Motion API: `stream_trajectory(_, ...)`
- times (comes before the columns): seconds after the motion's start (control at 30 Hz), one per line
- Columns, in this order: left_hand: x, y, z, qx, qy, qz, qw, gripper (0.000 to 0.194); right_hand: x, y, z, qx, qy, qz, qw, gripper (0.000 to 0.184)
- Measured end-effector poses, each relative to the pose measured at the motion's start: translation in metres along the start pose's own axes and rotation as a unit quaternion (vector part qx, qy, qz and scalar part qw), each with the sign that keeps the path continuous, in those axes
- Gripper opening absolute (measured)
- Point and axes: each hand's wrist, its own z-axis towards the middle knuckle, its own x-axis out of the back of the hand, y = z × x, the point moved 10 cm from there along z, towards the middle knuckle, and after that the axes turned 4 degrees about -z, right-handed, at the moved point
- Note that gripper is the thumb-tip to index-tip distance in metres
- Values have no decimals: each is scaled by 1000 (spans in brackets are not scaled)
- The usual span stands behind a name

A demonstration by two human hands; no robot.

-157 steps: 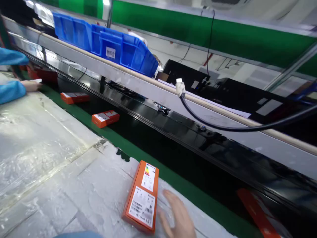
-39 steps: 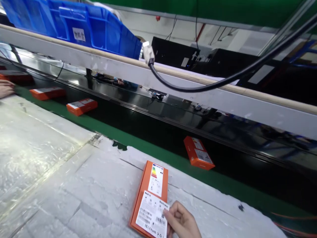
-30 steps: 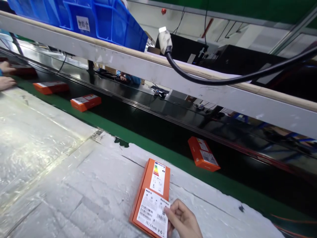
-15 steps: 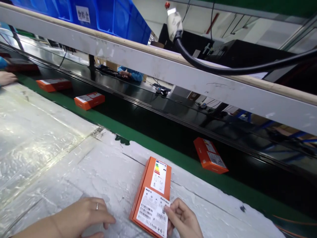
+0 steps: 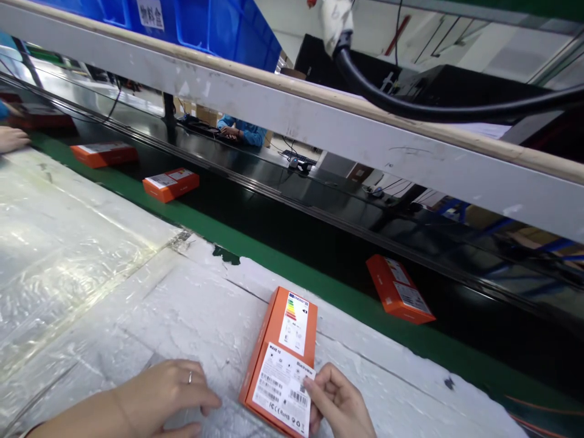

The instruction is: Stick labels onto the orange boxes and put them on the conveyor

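Observation:
An orange phone box point(image 5: 278, 359) lies label side up on the white, film-covered bench point(image 5: 196, 322). On its top are an energy label and a white barcode label marked Blackview WAVE 10. My right hand point(image 5: 341, 403) grips its lower right edge, thumb on the corner of the barcode label and fingers curled at the side. To the left of the box, my left hand point(image 5: 176, 395) hovers low over the bench. It wears a ring, holds nothing, and its thumb and fingers are apart, short of touching the box.
Beyond the bench runs a dark conveyor belt point(image 5: 283, 237) with a green edge, carrying more orange boxes point(image 5: 171, 185), one at right point(image 5: 399, 289). Another person's hand point(image 5: 13, 139) is at far left. Above hang a grey rail point(image 5: 274, 115), a blue bin point(image 5: 196, 27) and a black cable point(image 5: 410, 109).
The boxes on the belt have shifted slightly to the right. My left hand has come a little closer to the phone box. My right hand keeps its grip.

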Motion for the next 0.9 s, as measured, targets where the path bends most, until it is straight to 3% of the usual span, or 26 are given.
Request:
stream_trajectory(0.17,5,7,-1,-39,27,-3,999,35,-1,-1,0,-3,-7,3,1000,57)
stream_trajectory(0.47,4,10,-1,-50,11,61,997,41,-2,-1,-1,-2,-9,-1,1000,57)
stream_trajectory(0.67,7,27,14,-102,77,203,971,70,0,1,0,-2,-5,-5,1000,56)
stream_trajectory(0.8,-11,48,37,-163,36,263,950,82,-4,1,0,9,-1,-21,1000,55)
stream_trajectory(0.9,-21,48,49,-186,34,292,938,98,-3,-2,2,22,7,-59,998,49)
